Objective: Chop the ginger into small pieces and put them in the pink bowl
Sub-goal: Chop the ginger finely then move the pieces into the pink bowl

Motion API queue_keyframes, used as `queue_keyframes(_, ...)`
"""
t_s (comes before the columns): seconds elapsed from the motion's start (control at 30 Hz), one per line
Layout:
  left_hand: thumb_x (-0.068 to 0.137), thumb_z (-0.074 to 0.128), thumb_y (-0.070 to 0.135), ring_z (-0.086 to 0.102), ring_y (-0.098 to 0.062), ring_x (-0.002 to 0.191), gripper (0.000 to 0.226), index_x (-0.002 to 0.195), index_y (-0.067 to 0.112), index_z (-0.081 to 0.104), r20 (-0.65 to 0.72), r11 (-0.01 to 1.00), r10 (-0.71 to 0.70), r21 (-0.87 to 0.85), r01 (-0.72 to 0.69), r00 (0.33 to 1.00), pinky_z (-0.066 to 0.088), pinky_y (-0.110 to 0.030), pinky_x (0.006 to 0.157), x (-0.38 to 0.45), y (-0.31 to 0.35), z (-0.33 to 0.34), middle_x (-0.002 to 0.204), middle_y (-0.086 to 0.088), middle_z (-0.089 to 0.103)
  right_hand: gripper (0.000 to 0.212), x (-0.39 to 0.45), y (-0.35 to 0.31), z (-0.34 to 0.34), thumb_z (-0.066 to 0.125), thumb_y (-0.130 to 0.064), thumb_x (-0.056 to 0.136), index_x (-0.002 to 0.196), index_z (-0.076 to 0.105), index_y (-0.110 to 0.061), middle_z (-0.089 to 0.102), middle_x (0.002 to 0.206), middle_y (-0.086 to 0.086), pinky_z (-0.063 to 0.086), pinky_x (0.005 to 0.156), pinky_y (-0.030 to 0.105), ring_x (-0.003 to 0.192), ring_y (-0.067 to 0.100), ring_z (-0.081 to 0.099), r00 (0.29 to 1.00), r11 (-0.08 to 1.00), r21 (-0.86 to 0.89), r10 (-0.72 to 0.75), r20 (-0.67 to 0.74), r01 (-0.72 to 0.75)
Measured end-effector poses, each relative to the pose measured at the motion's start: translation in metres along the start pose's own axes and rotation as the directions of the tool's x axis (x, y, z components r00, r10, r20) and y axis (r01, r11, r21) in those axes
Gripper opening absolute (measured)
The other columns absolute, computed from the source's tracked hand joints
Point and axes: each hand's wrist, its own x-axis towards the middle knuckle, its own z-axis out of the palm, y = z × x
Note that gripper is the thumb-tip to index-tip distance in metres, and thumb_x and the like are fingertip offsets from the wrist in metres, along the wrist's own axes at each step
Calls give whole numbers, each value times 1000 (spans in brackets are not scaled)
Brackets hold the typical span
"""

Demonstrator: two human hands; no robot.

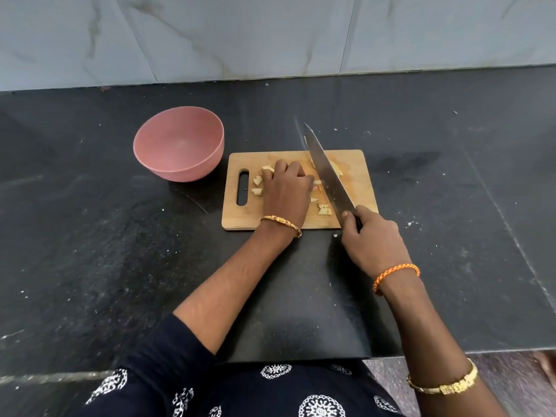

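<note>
Black stone worktop (pixel 90 236) with a small wooden chopping board (pixel 358 164) sitting roughly in the middle, handle slot on its left end. The pink bowl (pixel 179 143) is on the worktop just left of the board, close to its far-left corner but not touching it as far as I can see, and nothing shows inside it.

The ginger pieces (pixel 324 209) are all on the board: a few pale chunks on the left near the slot, a few more near the front edge, and a bigger bit over by the far right that the blade partly covers.

The left hand (pixel 285 191) is knuckles-up in the middle of the board, fingers curled down onto the ginger. There's a chunk poking out at the fingertips, but the hand hides most of what's under it, so I can't tell whether it's actually pinching a piece or just bunching them together.

The right hand (pixel 373 245) is wrapped round the handle of a big chef's knife (pixel 326 173), with the forefinger up by the base of the blade. The blade runs diagonally away over the board, tip past the far edge, just right of the left hand's knuckles.

Gold bangle on the left wrist, orange braided thread on the right.
</note>
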Motion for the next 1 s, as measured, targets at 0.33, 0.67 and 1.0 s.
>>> queue_keyframes(0.33,98,37,19,35,-25,115,34,128,23,53,118,1000,-22,19,20,993,25,-38,93,-5,0,-9,117,-4,51,27,-2,1,-1,38,-34,96,93,57,-15,59,80,14,51,71,38,76,34,57,1000,997,-76,-7,22,9)
queue_keyframes(0.67,92,52,25,41,-22,110,23,106,23,69,28,995,-93,-24,94,995,25,-37,91,-6,6,-6,106,-1,61,26,8,-19,-4,32,-30,99,101,51,-12,45,87,12,46,79,39,95,40,56,987,970,-242,57,148,-20)
queue_keyframes(1.0,89,57,31,43,-20,102,20,101,24,71,4,982,-156,-102,156,988,16,-31,78,0,-1,-14,98,2,68,26,-22,-1,-20,34,-32,98,87,50,-14,58,88,15,49,74,37,80,34,56,979,968,-248,92,182,-44)
